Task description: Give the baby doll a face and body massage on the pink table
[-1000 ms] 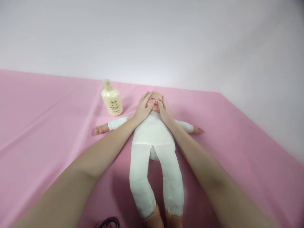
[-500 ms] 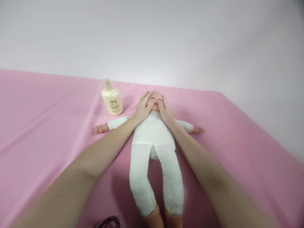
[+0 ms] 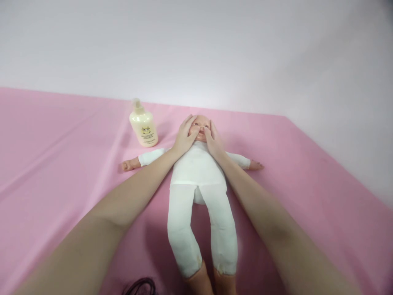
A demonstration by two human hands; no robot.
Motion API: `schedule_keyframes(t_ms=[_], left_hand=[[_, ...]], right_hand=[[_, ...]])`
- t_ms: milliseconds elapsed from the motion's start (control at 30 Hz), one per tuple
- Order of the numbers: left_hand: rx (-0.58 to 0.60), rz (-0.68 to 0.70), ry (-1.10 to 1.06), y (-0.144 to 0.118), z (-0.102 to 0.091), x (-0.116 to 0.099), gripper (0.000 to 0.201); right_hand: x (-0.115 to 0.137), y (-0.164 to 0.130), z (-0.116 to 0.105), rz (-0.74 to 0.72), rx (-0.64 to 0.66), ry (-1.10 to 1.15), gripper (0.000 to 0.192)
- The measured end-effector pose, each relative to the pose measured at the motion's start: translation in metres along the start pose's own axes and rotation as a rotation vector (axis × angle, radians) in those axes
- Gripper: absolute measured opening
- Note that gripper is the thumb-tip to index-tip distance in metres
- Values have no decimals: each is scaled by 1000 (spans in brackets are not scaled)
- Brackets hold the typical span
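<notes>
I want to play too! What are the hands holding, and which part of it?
Both hands cup the baby doll by its head: the left hand on one cheek, the right hand on the other, fingers open, not gripping.

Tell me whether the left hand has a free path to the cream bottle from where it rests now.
Probably yes. The left hand lies on the doll's head, and the bottle stands upright just to its left on the pink cloth, with only bare cloth between them.

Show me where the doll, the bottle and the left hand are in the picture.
doll (image 3: pixel 198 166): head view, on its white chest.
bottle (image 3: pixel 143 128): head view, on its cream front, near the label.
left hand (image 3: pixel 183 137): head view, on the back of the hand.
</notes>
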State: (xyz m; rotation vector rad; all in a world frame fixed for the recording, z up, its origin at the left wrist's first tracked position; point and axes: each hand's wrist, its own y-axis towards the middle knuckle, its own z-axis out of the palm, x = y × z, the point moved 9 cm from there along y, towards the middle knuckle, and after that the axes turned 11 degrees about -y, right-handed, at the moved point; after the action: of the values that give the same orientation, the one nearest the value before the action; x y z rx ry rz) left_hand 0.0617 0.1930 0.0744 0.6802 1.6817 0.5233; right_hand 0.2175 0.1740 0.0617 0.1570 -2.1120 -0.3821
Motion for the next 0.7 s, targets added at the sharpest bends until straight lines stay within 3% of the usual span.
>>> schedule_keyframes(t_ms=[700], left_hand=[[9, -13, -19, 1, 0, -1, 64]], right_hand=[[-3, 3, 0, -17, -10, -9, 98]])
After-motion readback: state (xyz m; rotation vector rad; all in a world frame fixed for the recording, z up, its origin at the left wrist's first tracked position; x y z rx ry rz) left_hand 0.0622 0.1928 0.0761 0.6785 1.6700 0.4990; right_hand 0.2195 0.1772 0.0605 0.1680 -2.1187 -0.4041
